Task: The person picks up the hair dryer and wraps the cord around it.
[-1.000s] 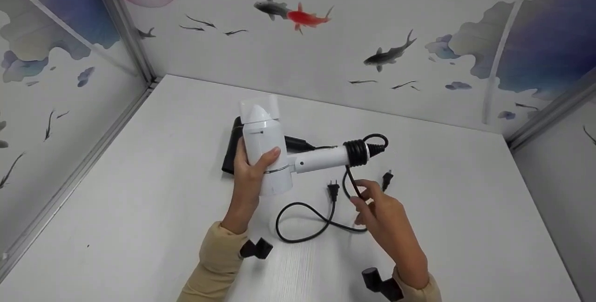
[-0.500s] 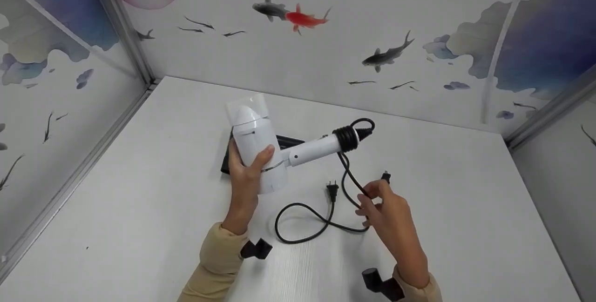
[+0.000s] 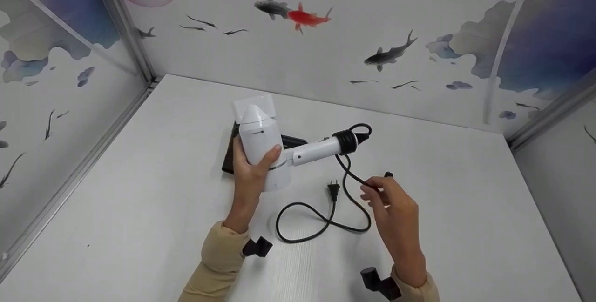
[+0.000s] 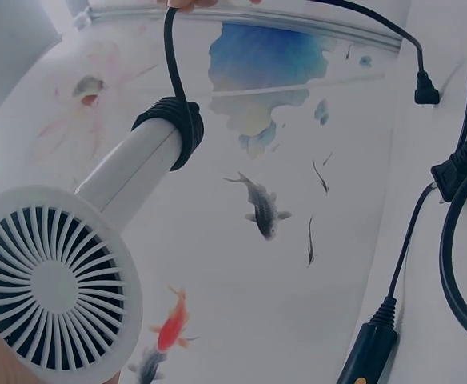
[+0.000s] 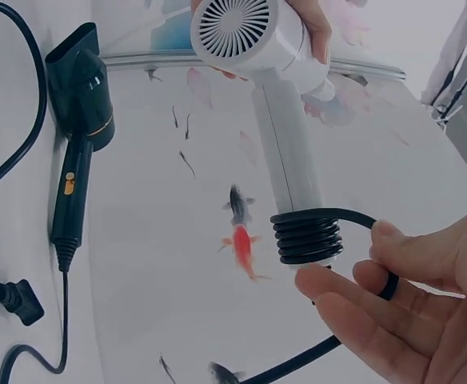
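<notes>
My left hand (image 3: 249, 171) grips the barrel of a white hair dryer (image 3: 260, 141), thumb across its front. The dryer's handle (image 3: 316, 151) points right and tilts slightly up. Black cord (image 5: 307, 240) is wound in tight coils round the handle's end. A length of this cord (image 3: 356, 176) runs from the coils to my right hand (image 3: 395, 206), which pinches it between thumb and fingers. In the right wrist view the thumb (image 5: 417, 248) presses on the cord close beside the coils. A clear, flat nozzle (image 3: 260, 105) caps the dryer's far end.
A black hair dryer (image 5: 77, 112) lies on the white table (image 3: 153, 199) behind the white one, partly hidden. A black plug (image 3: 333, 191) and a looped cord (image 3: 293, 242) lie in front. Another plug (image 3: 389, 174) shows just beyond my right hand. Printed panels (image 3: 326, 55) enclose the table.
My right hand has moved right, drawing the cord out from the handle. The white dryer's handle has tilted up and shifted slightly left; my left hand keeps its grip.
</notes>
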Tool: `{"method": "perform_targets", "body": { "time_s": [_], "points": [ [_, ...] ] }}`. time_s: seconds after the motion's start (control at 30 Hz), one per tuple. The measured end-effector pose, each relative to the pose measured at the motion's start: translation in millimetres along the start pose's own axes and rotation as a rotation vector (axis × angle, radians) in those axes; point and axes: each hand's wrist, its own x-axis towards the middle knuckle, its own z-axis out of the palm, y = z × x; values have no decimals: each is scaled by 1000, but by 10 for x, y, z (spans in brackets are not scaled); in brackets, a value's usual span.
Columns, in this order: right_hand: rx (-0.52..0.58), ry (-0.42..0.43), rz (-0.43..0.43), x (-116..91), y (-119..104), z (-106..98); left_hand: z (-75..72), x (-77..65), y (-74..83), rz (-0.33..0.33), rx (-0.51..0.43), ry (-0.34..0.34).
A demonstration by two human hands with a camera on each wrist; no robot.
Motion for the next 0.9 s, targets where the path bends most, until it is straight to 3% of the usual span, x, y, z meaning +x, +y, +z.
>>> {"method": "perform_targets", "body": {
  "time_s": [0.13, 0.3, 0.43, 0.73, 0.9],
  "points": [
    [-26, 106, -21, 17, 12, -24, -1, -3, 13, 10, 79, -47],
    [10, 188, -57, 42, 9, -37, 22, -12, 8, 7, 208, -126],
    [24, 225, -79, 59, 4, -62, 36, -13, -5, -9, 259, -199],
    [-48, 185, -112, 53, 73, -162, 23, -17, 15, -73, 293, -395],
    [-63, 136, -151, 56, 136, -198, 24, -26, 33, -90, 307, -452]
  ]
}}
